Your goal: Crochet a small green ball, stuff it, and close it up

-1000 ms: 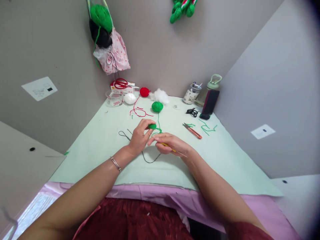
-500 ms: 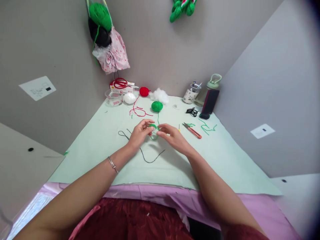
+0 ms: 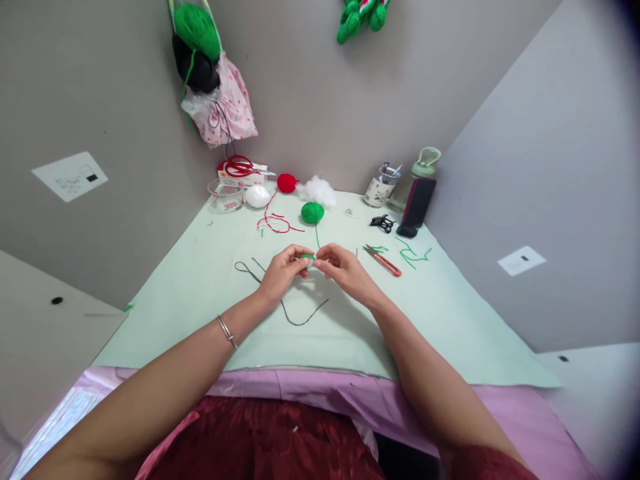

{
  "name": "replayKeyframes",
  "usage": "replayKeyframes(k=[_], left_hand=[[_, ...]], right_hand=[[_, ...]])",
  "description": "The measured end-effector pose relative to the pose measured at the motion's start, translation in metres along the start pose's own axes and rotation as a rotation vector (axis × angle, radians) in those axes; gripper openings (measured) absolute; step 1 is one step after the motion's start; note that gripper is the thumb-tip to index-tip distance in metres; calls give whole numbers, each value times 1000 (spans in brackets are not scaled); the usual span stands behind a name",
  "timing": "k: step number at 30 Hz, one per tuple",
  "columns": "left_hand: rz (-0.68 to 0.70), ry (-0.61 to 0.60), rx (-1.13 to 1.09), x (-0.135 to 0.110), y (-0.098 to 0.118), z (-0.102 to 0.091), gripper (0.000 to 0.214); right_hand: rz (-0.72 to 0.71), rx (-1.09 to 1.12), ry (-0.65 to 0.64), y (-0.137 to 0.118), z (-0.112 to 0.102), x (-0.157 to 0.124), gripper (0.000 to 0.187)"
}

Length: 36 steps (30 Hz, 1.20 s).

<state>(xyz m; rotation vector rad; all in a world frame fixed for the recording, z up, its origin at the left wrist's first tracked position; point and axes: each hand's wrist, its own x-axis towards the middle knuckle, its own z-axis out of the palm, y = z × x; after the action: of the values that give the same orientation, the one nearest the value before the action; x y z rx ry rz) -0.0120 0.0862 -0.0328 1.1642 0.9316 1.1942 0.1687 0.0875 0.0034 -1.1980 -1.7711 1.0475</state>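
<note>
Small green crocheted yarn piece (image 3: 307, 257) being pinched between left hand (image 3: 281, 272) and right hand (image 3: 346, 269) fingertips, both closed on it, over mid pale-green table mat (image 3: 200, 280). Strand running to green yarn ball (image 3: 313, 212) near far edge. Judging: shaping/tightening step; next move needing steady pinch, even tension.

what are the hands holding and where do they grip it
Both the left hand and right hand pinch a small green crochet piece by its opposite edges with their fingertips.

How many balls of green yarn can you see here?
2. One green yarn ball lies on the table beyond the hands; a bigger green yarn ball hangs on the wall, top left. More may be hidden in the hanging bag.
</note>
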Motion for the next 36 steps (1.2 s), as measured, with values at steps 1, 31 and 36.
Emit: replayKeyframes(k=[1,31,36], left_hand=[[0,0,1,0,-1,0,17],[41,31,-23,11,-11,-4,18],[107,85,-14,10,-8,-2,17]], right_hand=[[4,-31,-36,1,1,1,32],[71,18,-8,-9,23,-6,28],[74,-35,51,-3,31,-7,26]])
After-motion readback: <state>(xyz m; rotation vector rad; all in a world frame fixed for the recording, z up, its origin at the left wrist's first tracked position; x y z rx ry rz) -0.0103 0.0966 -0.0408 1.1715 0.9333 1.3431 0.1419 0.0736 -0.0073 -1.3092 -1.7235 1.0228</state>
